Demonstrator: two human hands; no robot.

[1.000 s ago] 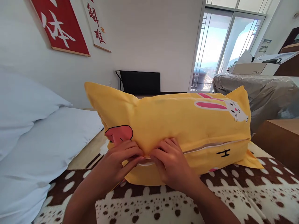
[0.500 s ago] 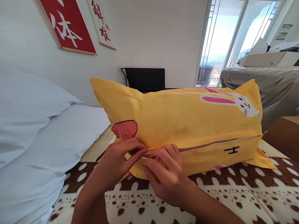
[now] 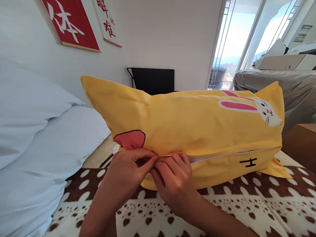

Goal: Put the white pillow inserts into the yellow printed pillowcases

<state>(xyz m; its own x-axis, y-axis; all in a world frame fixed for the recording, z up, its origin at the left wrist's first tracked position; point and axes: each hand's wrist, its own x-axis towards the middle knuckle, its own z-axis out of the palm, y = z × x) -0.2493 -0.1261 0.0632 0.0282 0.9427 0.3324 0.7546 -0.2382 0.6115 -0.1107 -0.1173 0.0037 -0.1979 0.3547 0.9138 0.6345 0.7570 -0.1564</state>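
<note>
A yellow pillow (image 3: 187, 128) with a white rabbit print and a pink shape lies on a brown and white patterned blanket (image 3: 247, 207) in front of me. A zipper seam (image 3: 229, 154) runs along its near side, partly gaping to the right. My left hand (image 3: 125, 171) pinches the yellow cover at the seam's left end. Beside it, my right hand (image 3: 172, 181) touches the left one, fingers curled and pinching at the same seam. What sits between the fingertips is too small to make out.
White pillows (image 3: 37, 138) are piled at the left. A black screen (image 3: 153, 79) stands against the far wall. A plastic-covered sofa (image 3: 291, 89) and a wooden edge (image 3: 301, 144) lie at the right, with glass doors (image 3: 237, 42) behind.
The pillow has shifted slightly left and risen. My right hand moved up from below the seam, and its fingertips now meet my left hand's at the seam.
</note>
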